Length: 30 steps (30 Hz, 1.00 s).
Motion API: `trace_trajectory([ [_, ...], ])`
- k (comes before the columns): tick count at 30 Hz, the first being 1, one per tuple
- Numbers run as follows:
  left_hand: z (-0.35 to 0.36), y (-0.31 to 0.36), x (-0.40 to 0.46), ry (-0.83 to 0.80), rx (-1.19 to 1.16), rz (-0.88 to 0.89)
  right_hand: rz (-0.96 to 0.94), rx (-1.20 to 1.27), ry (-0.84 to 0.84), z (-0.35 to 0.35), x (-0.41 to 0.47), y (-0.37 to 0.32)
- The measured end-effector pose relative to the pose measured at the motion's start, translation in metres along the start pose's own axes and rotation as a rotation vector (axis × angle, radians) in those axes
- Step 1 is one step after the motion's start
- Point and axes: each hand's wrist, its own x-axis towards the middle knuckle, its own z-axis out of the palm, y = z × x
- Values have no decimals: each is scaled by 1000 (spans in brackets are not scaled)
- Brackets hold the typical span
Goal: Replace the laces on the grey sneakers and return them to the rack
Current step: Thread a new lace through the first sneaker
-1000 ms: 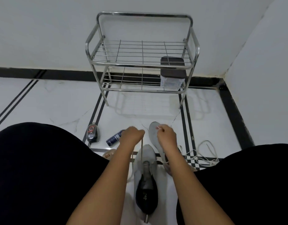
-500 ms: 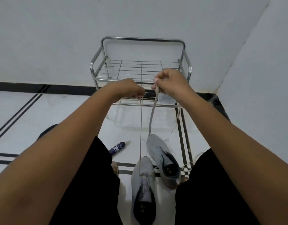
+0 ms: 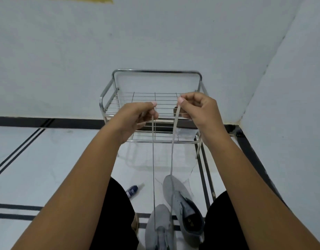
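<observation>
Grey lace [image 3: 153,159], two strands, runs taut from the near grey sneaker [image 3: 160,230] on the floor [image 3: 56,159] up to my hands. Left hand [image 3: 137,116]: fingers pinch one strand. Right hand [image 3: 197,109]: fingers curled, pinching the other. Second grey sneaker [image 3: 182,201] lies just beside the first, insole print unreadable. Chrome wire rack [image 3: 155,73] stands beyond. Blue spray can [image 3: 132,190], label illegible.
</observation>
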Motion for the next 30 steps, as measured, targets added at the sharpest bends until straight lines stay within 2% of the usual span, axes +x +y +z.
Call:
trace_trajectory([
  [4, 7, 1, 0, -19, -77, 147, -17, 26, 37, 0, 1, -7],
  [9, 20, 4, 2, 70, -51, 316, -77, 16, 25, 3, -1, -15],
  [17, 34, 4, -3, 108, -84, 374, -92, 24, 44, 4, -7, -25],
  [30, 42, 4, -4, 122, -132, 348, -57, 125, 17, 4, -8, -27],
])
